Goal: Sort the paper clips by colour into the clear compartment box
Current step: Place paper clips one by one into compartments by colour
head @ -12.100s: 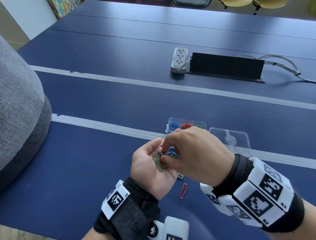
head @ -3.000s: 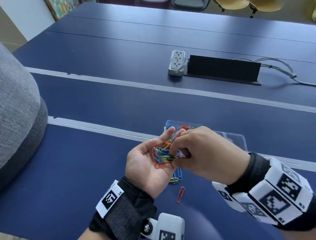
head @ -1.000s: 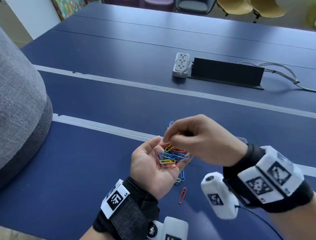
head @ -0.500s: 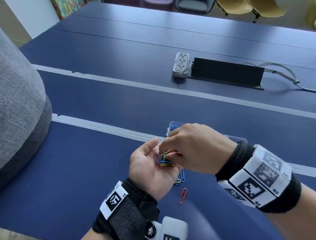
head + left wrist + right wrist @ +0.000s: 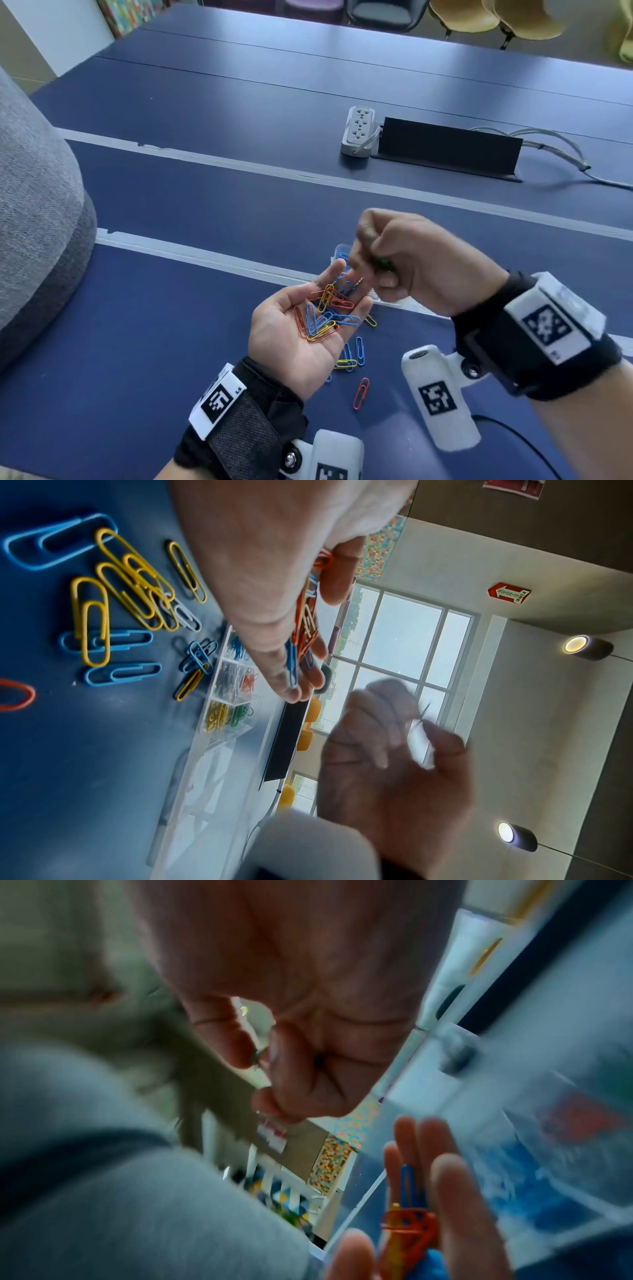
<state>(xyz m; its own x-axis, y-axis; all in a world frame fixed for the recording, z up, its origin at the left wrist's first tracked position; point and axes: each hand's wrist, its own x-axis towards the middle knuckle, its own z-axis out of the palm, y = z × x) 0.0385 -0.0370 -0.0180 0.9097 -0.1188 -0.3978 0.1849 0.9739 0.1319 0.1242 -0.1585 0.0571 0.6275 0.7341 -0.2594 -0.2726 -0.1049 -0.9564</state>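
My left hand (image 5: 281,329) lies palm up above the table, fingers relaxed, carrying a pile of red, blue and yellow paper clips (image 5: 325,313). My right hand (image 5: 380,270) is raised just beyond those fingertips and pinches a dark green clip (image 5: 384,263) between thumb and forefinger; it is blurred. The hand hides most of the clear compartment box (image 5: 340,250), leaving only a corner with blue clips in view. In the left wrist view the box (image 5: 232,702) holds blue, white, red, yellow and green clips in separate cells. Loose clips (image 5: 356,353) lie on the table under my left hand.
A lone red clip (image 5: 360,394) lies nearest me. The box's clear lid (image 5: 202,777) lies open flat on the table. Farther back are a white power strip (image 5: 358,135) and a black cable housing (image 5: 448,150). A grey cushion (image 5: 37,222) bulges in at the left.
My right hand was down in the left palm among the clips; it has lifted up and away with a green clip. The left hand has stayed in place.
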